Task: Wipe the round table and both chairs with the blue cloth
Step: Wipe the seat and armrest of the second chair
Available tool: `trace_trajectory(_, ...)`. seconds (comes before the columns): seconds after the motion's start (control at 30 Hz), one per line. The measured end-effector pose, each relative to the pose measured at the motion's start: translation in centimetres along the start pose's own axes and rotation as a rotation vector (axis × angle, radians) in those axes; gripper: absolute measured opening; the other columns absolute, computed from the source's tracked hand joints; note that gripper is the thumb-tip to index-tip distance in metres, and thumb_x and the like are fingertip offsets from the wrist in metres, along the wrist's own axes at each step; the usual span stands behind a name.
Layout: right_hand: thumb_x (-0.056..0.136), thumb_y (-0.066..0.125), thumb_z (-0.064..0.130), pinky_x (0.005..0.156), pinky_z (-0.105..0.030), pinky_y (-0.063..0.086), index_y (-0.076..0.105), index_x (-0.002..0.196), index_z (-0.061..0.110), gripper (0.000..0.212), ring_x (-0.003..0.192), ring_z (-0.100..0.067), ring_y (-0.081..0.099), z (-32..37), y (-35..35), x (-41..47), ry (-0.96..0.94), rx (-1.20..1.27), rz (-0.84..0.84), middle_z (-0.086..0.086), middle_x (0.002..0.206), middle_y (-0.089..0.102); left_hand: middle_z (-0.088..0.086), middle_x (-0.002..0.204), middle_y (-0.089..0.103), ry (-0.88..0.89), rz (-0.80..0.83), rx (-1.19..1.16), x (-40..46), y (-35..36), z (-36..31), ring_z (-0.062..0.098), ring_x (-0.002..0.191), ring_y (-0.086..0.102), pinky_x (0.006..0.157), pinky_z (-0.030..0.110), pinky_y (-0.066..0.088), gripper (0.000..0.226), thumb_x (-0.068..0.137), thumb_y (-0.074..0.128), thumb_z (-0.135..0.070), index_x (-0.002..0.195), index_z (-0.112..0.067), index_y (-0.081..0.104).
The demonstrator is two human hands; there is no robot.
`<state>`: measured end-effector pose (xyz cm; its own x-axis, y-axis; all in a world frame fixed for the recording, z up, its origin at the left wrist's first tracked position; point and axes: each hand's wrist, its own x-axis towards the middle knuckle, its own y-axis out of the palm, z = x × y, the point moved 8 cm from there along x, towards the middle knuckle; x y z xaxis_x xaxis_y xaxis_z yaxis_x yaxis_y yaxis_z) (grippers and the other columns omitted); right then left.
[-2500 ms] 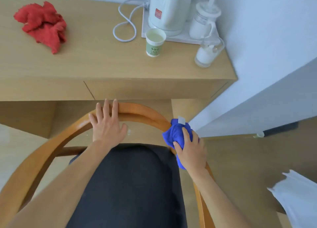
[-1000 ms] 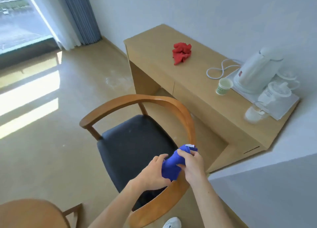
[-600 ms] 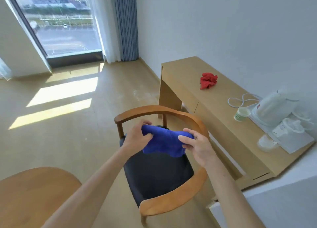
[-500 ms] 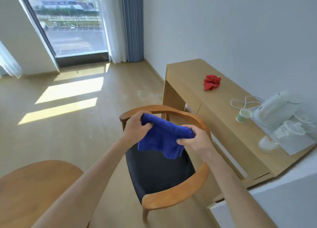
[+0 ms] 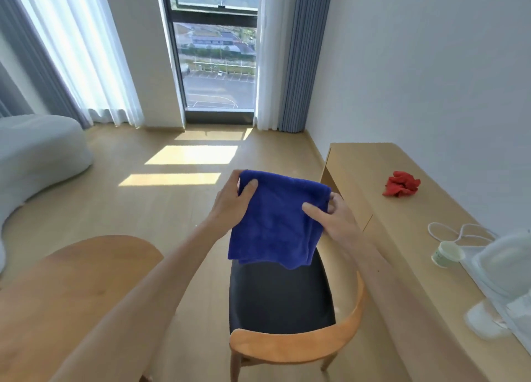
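The blue cloth (image 5: 277, 223) is up in the air, over the black seat of the chair (image 5: 287, 301). It hangs down flat. The left hand (image 5: 232, 200) pinches its top left corner, fingers closed on it. The right hand (image 5: 334, 218) pinches the right edge the same way. The round table (image 5: 71, 281) is low on the left. On the desk (image 5: 402, 238) at the right sit a red cloth (image 5: 400, 184) and a paper cup (image 5: 446, 254). I cannot tell what is in the cup.
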<state>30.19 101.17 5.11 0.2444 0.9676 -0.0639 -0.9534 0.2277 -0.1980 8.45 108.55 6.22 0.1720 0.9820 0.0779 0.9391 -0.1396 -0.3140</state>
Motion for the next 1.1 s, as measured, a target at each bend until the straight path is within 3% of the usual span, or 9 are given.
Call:
trace_trajectory(0.1, 0.069, 0.085, 0.012, 0.082, -0.028, 0.054, 0.055, 0.111, 0.026, 0.054, 0.103, -0.015, 0.064, -2.1, 0.9, -0.6, 0.105, 0.044, 0.224, 0.005, 0.113, 0.065, -0.001, 0.102, 0.067, -0.263, -0.070, -0.161, -2.2, 0.4, 2.0, 0.018, 0.088, 0.067, 0.063, 0.027, 0.051, 0.033, 0.090, 0.059, -0.047, 0.112, -0.022, 0.056)
trace_trajectory(0.23, 0.082, 0.073, 0.004, 0.089, -0.036, 0.054, 0.061, 0.108, 0.021, 0.033, 0.105, -0.023, 0.065, -4.4, 1.4, -1.2, 0.141, 0.116, 0.237, -0.003, 0.114, 0.068, 0.007, 0.098, 0.074, -0.445, 0.177, -0.453, -6.7, 1.8, 4.8, 0.020, 0.086, 0.072, 0.064, 0.027, 0.057, 0.021, 0.083, 0.072, -0.014, 0.103, -0.008, 0.067)
trace_trajectory(0.3, 0.090, 0.064, 0.008, 0.096, -0.039, 0.051, 0.056, 0.122, 0.017, 0.034, 0.110, -0.022, 0.062, -4.9, 2.0, -1.5, 0.148, 0.075, 0.232, 0.000, 0.118, 0.064, 0.009, 0.106, 0.072, -0.421, 0.132, -0.394, -8.0, 1.1, 5.7, 0.023, 0.094, 0.071, 0.075, 0.032, 0.058, 0.022, 0.087, 0.067, -0.008, 0.108, -0.009, 0.065)
trace_trajectory(0.4, 0.097, 0.054, 0.013, 0.094, -0.029, 0.041, 0.046, 0.129, 0.019, 0.033, 0.102, -0.009, 0.054, -3.9, 3.2, -1.7, 0.040, -0.170, 0.223, 0.019, 0.105, 0.052, 0.005, 0.114, 0.066, -0.369, 0.006, -0.112, -9.0, -0.5, 6.3, 0.023, 0.100, 0.066, 0.088, 0.040, 0.055, 0.020, 0.094, 0.058, -0.017, 0.113, -0.022, 0.055)
trace_trajectory(0.57, 0.098, 0.055, 0.021, 0.102, -0.043, 0.045, 0.039, 0.138, 0.018, 0.043, 0.116, -0.022, 0.054, -3.8, 5.3, -2.0, 0.120, -0.049, 0.230, -0.001, 0.131, 0.053, -0.003, 0.117, 0.058, -0.245, 0.017, 0.229, -9.9, -2.1, 5.1, 0.020, 0.102, 0.060, 0.092, 0.045, 0.051, 0.023, 0.101, 0.042, -0.031, 0.124, -0.031, 0.040)
trace_trajectory(0.73, 0.065, 0.085, 0.012, 0.102, -0.048, 0.047, 0.039, 0.135, 0.024, 0.085, 0.126, -0.025, 0.050, -3.9, 7.6, -3.1, 0.197, 0.205, 0.492, 0.001, 0.141, 0.045, 0.001, 0.107, 0.064, -0.252, -0.133, 0.047, -11.1, -4.2, 4.6, 0.017, 0.093, 0.063, 0.076, 0.031, 0.053, 0.017, 0.099, 0.046, -0.035, 0.115, -0.040, 0.043)
trace_trajectory(0.83, 0.068, 0.084, 0.005, 0.103, -0.043, 0.047, 0.033, 0.142, 0.027, 0.093, 0.133, -0.027, 0.042, -3.4, 7.6, -3.1, 0.160, 0.103, 0.439, 0.003, 0.148, 0.036, 0.007, 0.103, 0.065, -0.249, -0.182, -0.020, -11.5, -5.1, 4.2, 0.021, 0.094, 0.062, 0.077, 0.031, 0.052, 0.023, 0.098, 0.049, -0.035, 0.119, -0.043, 0.041)
trace_trajectory(1.0, 0.075, 0.080, 0.006, 0.104, -0.045, 0.046, 0.049, 0.135, 0.027, 0.071, 0.128, -0.026, 0.048, -2.4, 6.9, -3.1, 0.059, -0.083, 0.396, -0.001, 0.142, 0.047, 0.007, 0.107, 0.067, -0.219, -0.115, -0.105, -12.4, -5.0, 4.2, 0.027, 0.099, 0.063, 0.084, 0.038, 0.057, 0.021, 0.098, 0.053, -0.023, 0.117, -0.033, 0.053)
trace_trajectory(1.1, 0.074, 0.080, 0.014, 0.096, -0.032, 0.045, 0.045, 0.138, 0.028, 0.074, 0.123, -0.018, 0.045, -1.7, 7.5, -4.2, -0.045, -0.291, 0.519, 0.005, 0.137, 0.043, -0.004, 0.117, 0.057, -0.182, 0.019, -0.007, -12.7, -4.6, 4.4, 0.019, 0.105, 0.059, 0.083, 0.031, 0.057, 0.046, 0.087, 0.066, -0.015, 0.124, -0.037, 0.050)
